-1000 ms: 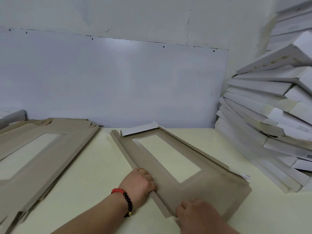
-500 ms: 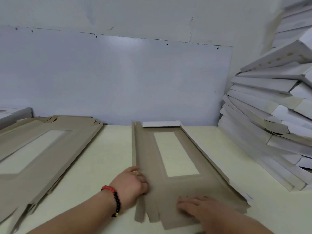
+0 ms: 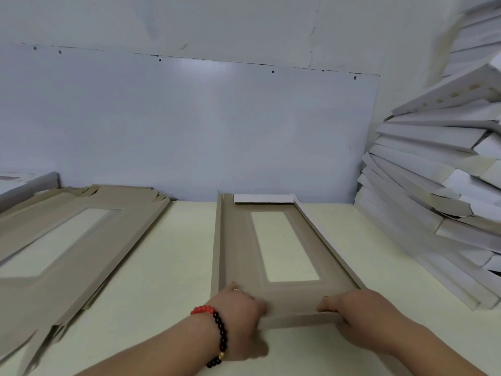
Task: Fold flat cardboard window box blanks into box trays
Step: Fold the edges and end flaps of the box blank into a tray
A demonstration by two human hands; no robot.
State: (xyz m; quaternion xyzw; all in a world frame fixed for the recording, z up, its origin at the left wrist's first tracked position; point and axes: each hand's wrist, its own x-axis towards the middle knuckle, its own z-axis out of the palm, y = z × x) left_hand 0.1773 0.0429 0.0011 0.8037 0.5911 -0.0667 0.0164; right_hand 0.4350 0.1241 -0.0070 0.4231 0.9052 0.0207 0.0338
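Both hands, left hand [image 3: 238, 308] and right hand [image 3: 355, 313], grip the near end flap of the window box blank [image 3: 238, 251] lying mid-worktop [image 3: 173, 256], apparently folding it up; next, likely, that flap must lock between the raised side walls.

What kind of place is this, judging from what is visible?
Probably a small packaging workshop. A stack of flat window box blanks lies on the pale worktable, a tall pile of folded white trays leans at the right, and both hands work one blank.
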